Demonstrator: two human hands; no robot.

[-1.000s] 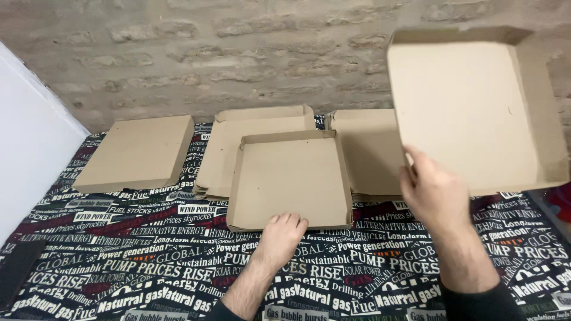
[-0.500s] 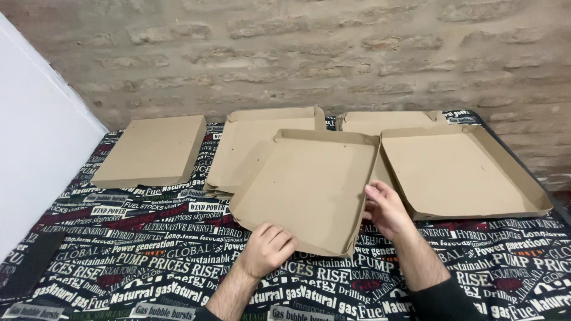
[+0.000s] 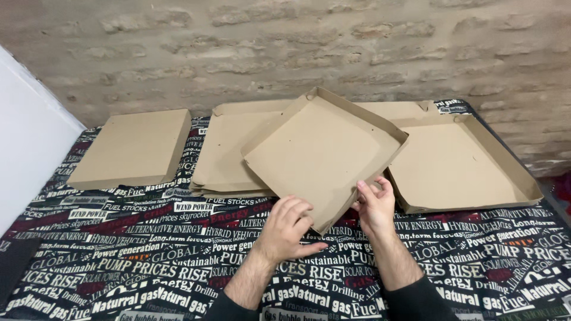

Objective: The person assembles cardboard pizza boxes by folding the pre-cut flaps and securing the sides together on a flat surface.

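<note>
- Your left hand (image 3: 285,229) holds the near corner of the tilted cardboard tray (image 3: 324,151): fingers curled over the near-left edge, thumb out low toward the right. It looks clamped on the tray edge, but the underside contact is hidden.
- Your right hand (image 3: 375,205) is on the near-right edge of the same tray, fingertips (image 3: 364,189) pinching the rim just right of the corner. Closed on the cardboard.
- The tray is an open, shallow brown box with low upturned walls, rotated so one corner points at you. Its far corner is lifted above the boxes behind it and its near corner sits low, close to the cloth.
- It overlaps the flat stack (image 3: 229,148) of open trays behind and to its left. I cannot tell whether it touches the stack.
- An open tray (image 3: 458,163) lies flat on the cloth to your right, just beside the held tray. Its near-left corner is close to your right hand.
- A flat piece (image 3: 404,110) shows behind it, against the wall, mostly covered.
- A closed box (image 3: 134,148) lies flat far left, well apart from both hands.
- All of it sits on a dark printed cloth (image 3: 148,261) with white and red lettering. Brick wall (image 3: 285,53) behind, white panel (image 3: 27,154) at the left edge.
- Dark sleeves are visible at both wrists.
</note>
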